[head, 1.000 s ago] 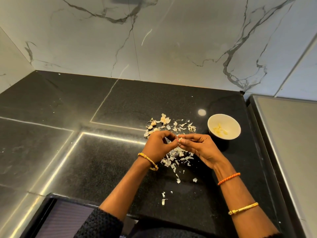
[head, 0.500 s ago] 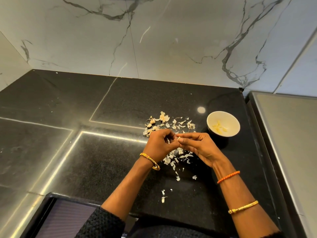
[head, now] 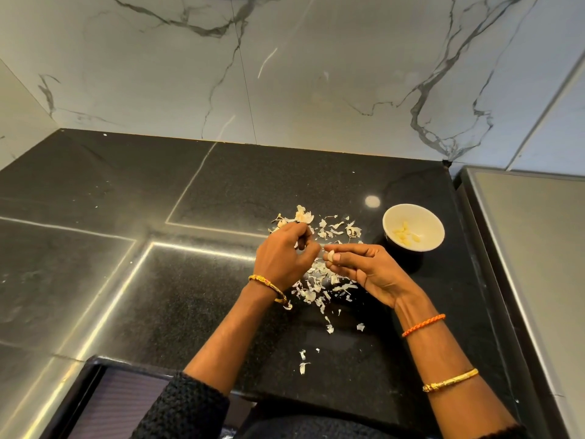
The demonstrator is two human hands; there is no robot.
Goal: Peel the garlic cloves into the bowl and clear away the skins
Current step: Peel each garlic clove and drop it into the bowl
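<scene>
Now the right hand [head: 370, 269] pinches a garlic clove [head: 330, 256] at its fingertips. Just beside it, the left hand [head: 285, 256] has curled fingers; whether it holds anything, I cannot tell. Skins [head: 319, 280] litter the counter [head: 190, 296] near the bowl [head: 413, 228].

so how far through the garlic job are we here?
Partly done: several peeled cloves already lie in the bowl. In hand: the right hand pinches a clove; the left hand is curled beside it. Left: unpeeled pieces at the pile's far edge, and the skins on the counter remain uncleared.
</scene>
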